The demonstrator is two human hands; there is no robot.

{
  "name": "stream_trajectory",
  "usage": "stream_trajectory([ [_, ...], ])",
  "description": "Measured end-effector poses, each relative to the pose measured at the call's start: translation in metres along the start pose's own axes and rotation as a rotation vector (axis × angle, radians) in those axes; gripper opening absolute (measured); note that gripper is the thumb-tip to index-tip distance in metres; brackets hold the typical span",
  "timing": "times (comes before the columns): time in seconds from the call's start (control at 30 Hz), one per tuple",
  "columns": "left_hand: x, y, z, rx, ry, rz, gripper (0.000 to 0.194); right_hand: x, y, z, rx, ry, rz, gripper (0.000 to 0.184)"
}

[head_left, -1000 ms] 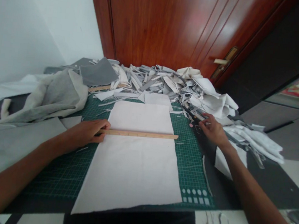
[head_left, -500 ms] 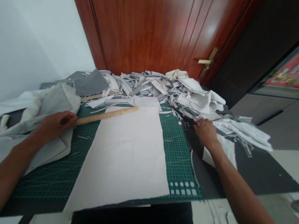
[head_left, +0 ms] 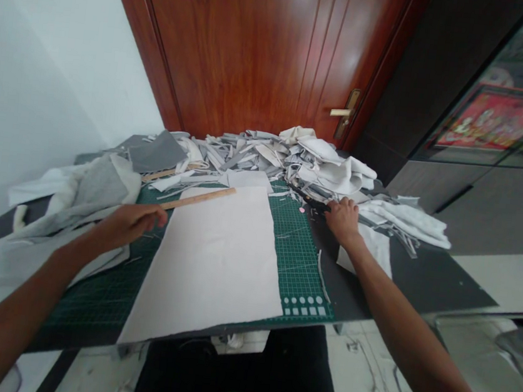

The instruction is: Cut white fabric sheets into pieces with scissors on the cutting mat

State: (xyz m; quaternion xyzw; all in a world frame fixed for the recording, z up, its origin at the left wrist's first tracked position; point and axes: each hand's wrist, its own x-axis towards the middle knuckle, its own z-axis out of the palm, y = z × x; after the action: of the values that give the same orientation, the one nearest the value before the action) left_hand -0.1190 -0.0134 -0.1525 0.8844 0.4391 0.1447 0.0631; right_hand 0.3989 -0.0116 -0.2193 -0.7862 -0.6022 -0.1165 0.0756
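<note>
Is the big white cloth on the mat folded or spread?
Spread out: the big white cloth lies flat over the green mat, the ruler crossing its far left corner.

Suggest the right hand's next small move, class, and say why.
Probably the right hand should grip and lift the dark tool: it sits right at that tool's end, while the white cloth lies spread over the green mat.
</note>
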Motion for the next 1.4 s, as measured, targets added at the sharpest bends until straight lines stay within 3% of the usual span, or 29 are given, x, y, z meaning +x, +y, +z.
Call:
stream_trajectory([
  [0.1,0.004,0.06,0.017,-0.066,-0.085,0.169,0.031,0.0,-0.005,0.0,-0.014,-0.025,-0.013,0.035],
  [0.17,0.002,0.108,0.035,-0.127,-0.195,0.41,0.025,0.001,-0.009,0.001,-0.024,-0.041,-0.017,0.036],
  [0.23,0.0,0.151,0.055,-0.148,-0.24,0.602,0.032,0.003,-0.012,0.0,-0.04,-0.052,-0.011,0.037],
  [0.3,0.001,0.18,0.073,-0.145,-0.276,0.668,0.039,0.005,-0.014,-0.001,-0.061,-0.058,0.003,0.038],
  [0.37,0.004,0.193,0.089,-0.131,-0.303,0.648,0.055,0.007,-0.013,-0.004,-0.085,-0.061,0.023,0.039],
  [0.5,0.006,0.191,0.108,-0.139,-0.341,0.578,0.079,0.001,-0.011,-0.01,-0.129,-0.063,0.03,0.041],
  [0.63,-0.005,0.185,0.108,-0.152,-0.386,0.571,0.085,-0.011,-0.013,-0.009,-0.147,-0.06,-0.01,0.047],
  [0.83,-0.022,0.18,0.096,-0.139,-0.438,0.556,0.078,-0.004,-0.019,-0.005,-0.119,-0.124,-0.06,0.041],
  [1.03,-0.03,0.167,0.093,-0.284,-0.38,0.537,0.09,0.013,-0.014,-0.006,-0.162,-0.177,0.007,0.039],
  [1.13,-0.032,0.162,0.093,-0.344,-0.336,0.525,0.087,0.02,-0.007,-0.008,-0.201,-0.241,0.018,0.042],
  [1.4,-0.032,0.163,0.094,-0.315,-0.343,0.551,0.081,0.043,0.014,-0.016,-0.28,-0.467,-0.145,0.041],
])
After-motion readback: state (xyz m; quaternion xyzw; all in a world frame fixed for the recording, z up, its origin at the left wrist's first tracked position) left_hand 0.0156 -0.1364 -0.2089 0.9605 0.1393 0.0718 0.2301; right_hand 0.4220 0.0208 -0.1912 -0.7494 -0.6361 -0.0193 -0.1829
